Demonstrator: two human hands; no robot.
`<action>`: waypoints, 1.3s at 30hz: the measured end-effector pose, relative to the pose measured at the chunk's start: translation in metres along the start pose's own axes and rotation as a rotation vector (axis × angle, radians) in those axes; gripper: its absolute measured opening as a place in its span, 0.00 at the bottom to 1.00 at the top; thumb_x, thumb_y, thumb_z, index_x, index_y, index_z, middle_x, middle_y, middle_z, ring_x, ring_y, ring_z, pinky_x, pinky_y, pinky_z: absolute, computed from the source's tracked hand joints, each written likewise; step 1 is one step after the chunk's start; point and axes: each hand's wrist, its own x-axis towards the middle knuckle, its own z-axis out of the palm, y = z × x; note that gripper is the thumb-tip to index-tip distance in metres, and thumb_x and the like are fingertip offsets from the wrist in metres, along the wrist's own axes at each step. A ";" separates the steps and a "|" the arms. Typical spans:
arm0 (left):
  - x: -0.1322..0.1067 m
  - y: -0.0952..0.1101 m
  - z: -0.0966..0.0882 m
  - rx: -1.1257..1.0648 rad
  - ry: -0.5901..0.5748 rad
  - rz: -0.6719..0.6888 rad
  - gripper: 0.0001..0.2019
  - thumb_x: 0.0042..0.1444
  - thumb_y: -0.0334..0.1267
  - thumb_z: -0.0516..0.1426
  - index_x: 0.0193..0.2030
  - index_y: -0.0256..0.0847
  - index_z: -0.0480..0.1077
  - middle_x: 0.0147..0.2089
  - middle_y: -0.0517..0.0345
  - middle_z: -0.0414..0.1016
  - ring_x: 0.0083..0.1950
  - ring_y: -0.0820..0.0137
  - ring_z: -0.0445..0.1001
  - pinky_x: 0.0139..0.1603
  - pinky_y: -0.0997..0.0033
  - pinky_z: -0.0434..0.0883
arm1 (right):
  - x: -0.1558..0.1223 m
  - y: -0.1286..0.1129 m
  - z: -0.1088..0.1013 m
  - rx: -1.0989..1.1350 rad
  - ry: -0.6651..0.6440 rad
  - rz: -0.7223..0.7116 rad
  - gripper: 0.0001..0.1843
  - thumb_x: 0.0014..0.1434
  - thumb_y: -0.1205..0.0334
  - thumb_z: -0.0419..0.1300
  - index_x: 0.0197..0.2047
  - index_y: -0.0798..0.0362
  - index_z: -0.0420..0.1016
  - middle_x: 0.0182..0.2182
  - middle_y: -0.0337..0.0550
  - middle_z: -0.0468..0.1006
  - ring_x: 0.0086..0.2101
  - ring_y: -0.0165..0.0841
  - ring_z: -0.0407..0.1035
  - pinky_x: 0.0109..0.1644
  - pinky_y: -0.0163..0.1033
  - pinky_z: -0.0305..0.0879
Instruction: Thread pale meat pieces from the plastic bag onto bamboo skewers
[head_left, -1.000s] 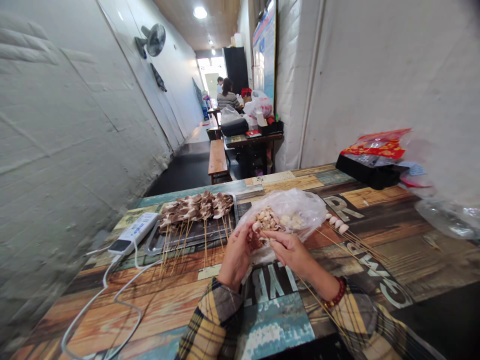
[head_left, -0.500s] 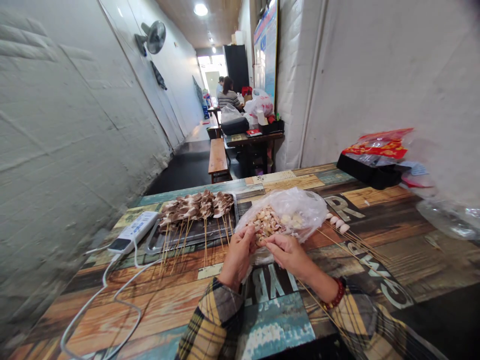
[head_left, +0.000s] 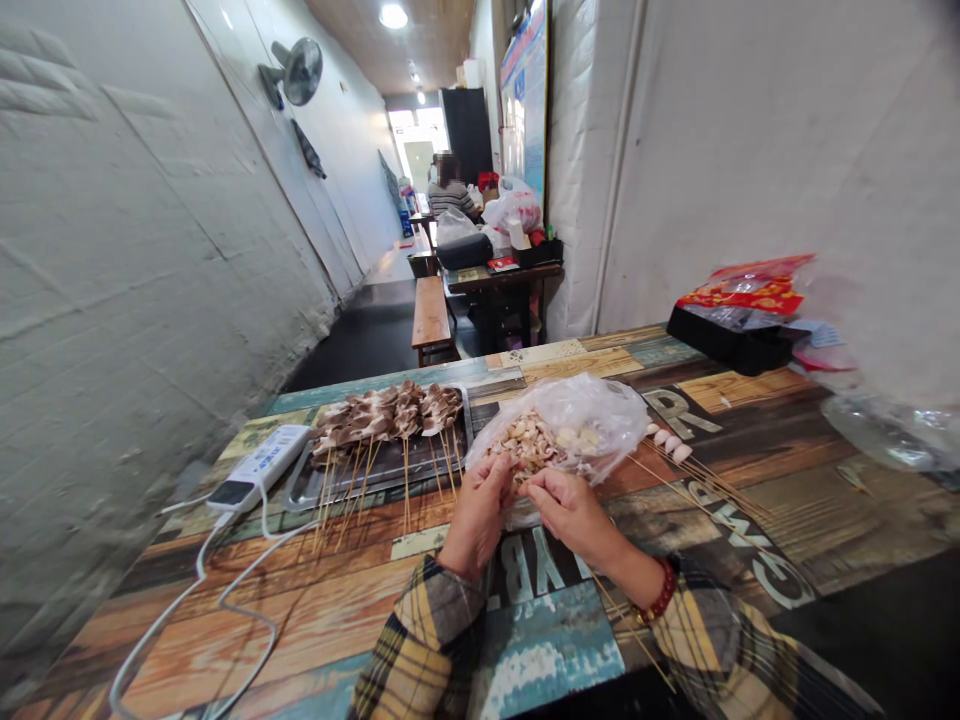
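Left hand (head_left: pixel 478 515) just beside right hand (head_left: pixel 577 508), fingers (head_left: pixel 498 470) of both curled.

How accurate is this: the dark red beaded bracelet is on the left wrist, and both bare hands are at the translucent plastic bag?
Almost: the head view shows the dark red beaded bracelet on the right wrist, not the left. The bare left hand and bare right hand are indeed at the translucent plastic bag.

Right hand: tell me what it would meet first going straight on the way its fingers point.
The right hand would probably meet the left hand first, just ahead of it; the gap in depth is hard to judge.
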 end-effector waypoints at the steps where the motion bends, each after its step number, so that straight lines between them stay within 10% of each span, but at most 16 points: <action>1: -0.001 -0.001 0.001 0.016 -0.008 0.003 0.20 0.41 0.53 0.65 0.28 0.35 0.74 0.21 0.64 0.64 0.23 0.78 0.61 0.26 0.78 0.61 | 0.000 0.002 0.000 0.004 0.011 0.003 0.14 0.61 0.55 0.52 0.31 0.53 0.73 0.14 0.32 0.61 0.18 0.28 0.57 0.21 0.32 0.51; 12: 0.002 -0.007 0.001 0.185 -0.072 0.114 0.21 0.50 0.56 0.59 0.33 0.35 0.74 0.24 0.61 0.67 0.23 0.77 0.60 0.21 0.78 0.56 | 0.019 0.012 -0.012 0.149 0.094 0.044 0.15 0.58 0.51 0.52 0.30 0.54 0.68 0.13 0.28 0.57 0.15 0.24 0.51 0.19 0.31 0.46; 24: 0.030 0.004 -0.020 0.331 0.160 0.365 0.14 0.50 0.45 0.59 0.38 0.36 0.75 0.34 0.52 0.76 0.32 0.70 0.73 0.34 0.70 0.69 | 0.035 0.032 -0.024 0.059 0.227 0.025 0.17 0.57 0.51 0.53 0.30 0.56 0.73 0.16 0.32 0.61 0.20 0.26 0.54 0.22 0.30 0.48; 39: 0.086 0.019 0.004 1.638 0.017 0.484 0.16 0.57 0.30 0.48 0.46 0.38 0.74 0.47 0.45 0.77 0.50 0.61 0.72 0.52 0.65 0.64 | 0.039 0.031 -0.022 -0.025 0.214 -0.060 0.14 0.58 0.58 0.51 0.27 0.55 0.73 0.16 0.33 0.64 0.21 0.28 0.58 0.25 0.31 0.50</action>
